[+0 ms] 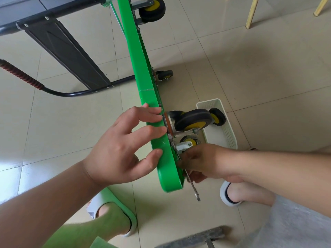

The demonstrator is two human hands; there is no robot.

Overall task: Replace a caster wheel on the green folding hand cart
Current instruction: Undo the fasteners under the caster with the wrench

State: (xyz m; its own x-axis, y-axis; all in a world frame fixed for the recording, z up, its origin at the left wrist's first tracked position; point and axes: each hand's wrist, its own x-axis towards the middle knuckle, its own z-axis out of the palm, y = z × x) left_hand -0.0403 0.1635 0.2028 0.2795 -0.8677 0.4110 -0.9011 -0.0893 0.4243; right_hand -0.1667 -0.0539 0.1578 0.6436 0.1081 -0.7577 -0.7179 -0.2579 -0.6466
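Beside the right grip (202,161), curled round a wrench (194,188), the left grip (123,149) pressed straight-fingered on the green cart deck (143,68).

no readable text, labels, numbers

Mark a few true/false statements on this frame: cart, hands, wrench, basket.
1. The cart stands on its edge. True.
2. The left hand holds the wrench. False: the right hand grips the wrench, and the left hand's fingers rest on the cart's green rim.
3. The basket is empty. False: a wheel with a yellow hub lies in it.
4. The basket sits on the floor tiles, on the wheel side of the cart. True.
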